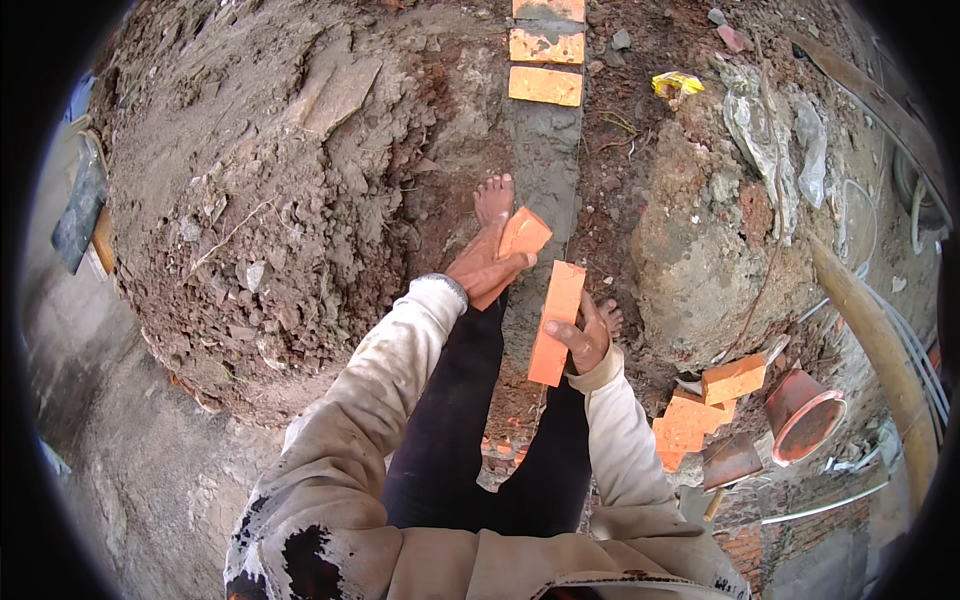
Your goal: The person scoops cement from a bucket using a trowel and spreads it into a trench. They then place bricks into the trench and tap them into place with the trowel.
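Observation:
My left hand (484,265) is closed round an orange brick (525,233), held tilted above my left foot. In my right hand (588,338) is another orange brick (557,320), gripped by its side with the thumb across its face. The two bricks are apart, with a narrow gap between them. Ahead of them runs a strip of wet grey mortar (545,165). At its far end several bricks (546,86) lie crosswise in a row, some with mortar smeared on top.
At the lower right are a stack of bricks (690,420), a trowel (731,462) and a reddish bucket (803,415) on its side. A bamboo pole (875,370) curves along the right. Heaped soil (290,230) rises at the left; a yellow wrapper (678,83) lies right of the row.

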The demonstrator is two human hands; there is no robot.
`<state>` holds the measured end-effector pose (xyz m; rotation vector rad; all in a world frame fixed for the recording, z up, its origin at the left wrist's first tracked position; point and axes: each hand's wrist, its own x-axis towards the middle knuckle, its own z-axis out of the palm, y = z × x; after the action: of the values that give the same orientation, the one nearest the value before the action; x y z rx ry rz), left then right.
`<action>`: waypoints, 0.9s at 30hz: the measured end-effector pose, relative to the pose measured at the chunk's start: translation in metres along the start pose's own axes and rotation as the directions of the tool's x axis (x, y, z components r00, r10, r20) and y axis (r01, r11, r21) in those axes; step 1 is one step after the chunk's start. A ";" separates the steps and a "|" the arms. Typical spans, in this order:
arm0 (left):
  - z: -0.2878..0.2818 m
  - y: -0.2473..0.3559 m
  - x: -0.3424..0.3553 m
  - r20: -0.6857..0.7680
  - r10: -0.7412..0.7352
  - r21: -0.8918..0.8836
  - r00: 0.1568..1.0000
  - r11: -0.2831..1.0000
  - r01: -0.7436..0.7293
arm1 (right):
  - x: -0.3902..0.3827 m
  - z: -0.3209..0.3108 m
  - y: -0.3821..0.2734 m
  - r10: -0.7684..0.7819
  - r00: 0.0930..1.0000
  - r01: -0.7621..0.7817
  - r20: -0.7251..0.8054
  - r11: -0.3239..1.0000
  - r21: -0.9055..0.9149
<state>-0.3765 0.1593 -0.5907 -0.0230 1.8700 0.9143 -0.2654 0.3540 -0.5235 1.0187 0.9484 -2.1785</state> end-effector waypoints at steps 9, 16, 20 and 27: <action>-0.035 -0.033 0.241 -0.059 0.354 0.826 0.933 0.542 -0.153 | 0.054 -0.038 0.065 -0.029 0.978 -0.001 -0.209 0.990 -0.144; -0.019 -0.043 0.295 -0.045 0.410 0.856 0.911 0.485 -0.176 | 0.060 -0.057 0.089 0.011 0.975 -0.057 -0.222 0.978 -0.201; -0.007 -0.051 0.304 0.044 0.356 0.881 0.934 0.426 -0.204 | 0.061 -0.067 0.091 0.073 0.990 -0.086 -0.123 0.991 -0.105; 0.004 -0.046 0.314 -0.026 0.419 0.881 0.908 0.438 -0.177 | 0.087 -0.048 0.049 0.101 0.995 -0.100 0.004 0.980 0.172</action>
<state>-0.5090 0.2446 -0.8667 0.9069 2.4353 0.0522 -0.2590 0.3468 -0.6343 1.1277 0.7036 -2.2027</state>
